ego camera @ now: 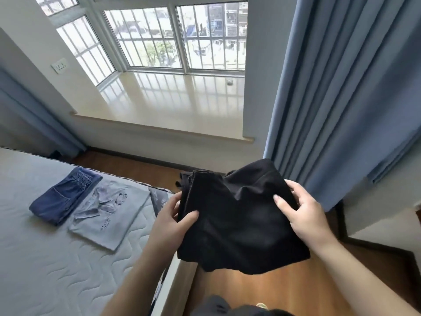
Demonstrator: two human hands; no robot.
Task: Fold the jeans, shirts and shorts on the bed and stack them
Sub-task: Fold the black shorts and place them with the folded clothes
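Note:
I hold a black garment (237,215), partly folded, in the air beside the bed, over the wooden floor. My left hand (173,217) grips its left edge, thumb on top. My right hand (300,210) grips its right side with fingers curled over the cloth. On the bed (45,258) lie folded dark blue jeans (66,197), and right beside them a folded light grey shirt (109,215) with a printed front. The jeans and shirt touch along one edge.
A blue curtain (341,99) hangs close on the right, just behind the garment. A deep window sill (168,106) runs below the barred window. Wooden floor (262,290) lies between bed and curtain. A wall socket (59,65) sits on the left.

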